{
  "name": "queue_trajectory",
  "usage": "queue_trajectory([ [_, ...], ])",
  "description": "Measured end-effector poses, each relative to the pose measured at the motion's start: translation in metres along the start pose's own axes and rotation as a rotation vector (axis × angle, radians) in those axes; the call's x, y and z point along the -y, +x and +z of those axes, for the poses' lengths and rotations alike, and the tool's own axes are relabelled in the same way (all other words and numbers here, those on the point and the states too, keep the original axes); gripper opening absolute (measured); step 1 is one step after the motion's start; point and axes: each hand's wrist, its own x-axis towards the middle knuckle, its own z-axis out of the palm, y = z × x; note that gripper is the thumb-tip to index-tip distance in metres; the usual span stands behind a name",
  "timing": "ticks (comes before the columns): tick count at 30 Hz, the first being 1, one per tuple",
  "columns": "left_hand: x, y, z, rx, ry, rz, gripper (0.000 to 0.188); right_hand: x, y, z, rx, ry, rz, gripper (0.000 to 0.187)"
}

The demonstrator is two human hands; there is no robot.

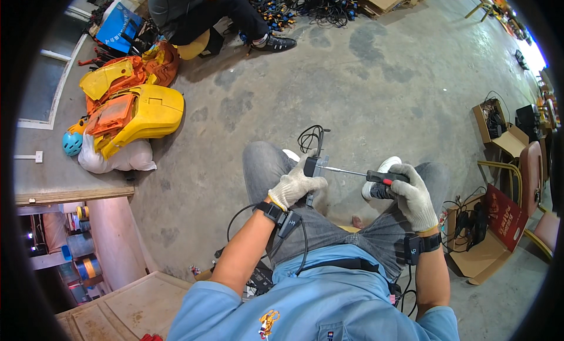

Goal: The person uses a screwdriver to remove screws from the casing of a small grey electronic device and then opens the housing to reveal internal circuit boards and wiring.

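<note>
Seated, I wear pale knit gloves on both hands, in front of my knees. My left hand (pixel 292 186) is closed around a small black boxy device (pixel 311 166) with a grey metal bracket beside it; its exact kind is not clear. A looped black cable (pixel 309 138) rises from its far end. My right hand (pixel 416 201) grips the black and red handle of a screwdriver (pixel 379 177). The screwdriver's shaft points left, and its tip meets or nearly meets the bracket side of the device; contact cannot be made out.
Yellow and orange plastic shells (pixel 147 109) are piled at left, above a white sack (pixel 117 155). Another person (pixel 235 15) sits at the far side near heaped cables (pixel 329 6). On the right are an open carton (pixel 479 256) with black items and a chair (pixel 531 176).
</note>
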Motion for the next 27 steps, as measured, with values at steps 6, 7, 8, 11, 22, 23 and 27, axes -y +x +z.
queue_trajectory([
  [6, -0.01, -0.005, 0.001, 0.03, -0.109, -0.016, 0.067, 0.019, -0.004, 0.013, -0.083, -0.196, 0.133, 0.035],
  [7, -0.009, -0.005, 0.001, 0.033, -0.1, -0.022, 0.067, 0.018, -0.003, 0.009, -0.084, -0.196, 0.132, 0.035],
  [8, -0.009, -0.004, 0.001, 0.035, -0.091, -0.028, 0.067, 0.015, -0.002, 0.003, -0.061, -0.26, 0.149, 0.035],
  [11, -0.016, -0.007, 0.002, 0.033, -0.077, -0.033, 0.068, 0.009, 0.0, 0.002, -0.042, -0.212, 0.145, 0.035],
  [22, 0.004, 0.0, -0.001, -0.015, 0.032, -0.024, 0.072, 0.006, 0.004, 0.0, -0.07, -0.197, 0.077, 0.031],
  [23, 0.005, 0.0, -0.002, -0.023, 0.025, -0.002, 0.072, 0.006, 0.004, -0.001, -0.084, -0.209, 0.095, 0.031],
  [27, -0.015, -0.006, 0.002, 0.039, -0.054, -0.041, 0.073, -0.001, 0.005, -0.004, -0.065, 0.026, 0.091, 0.033],
])
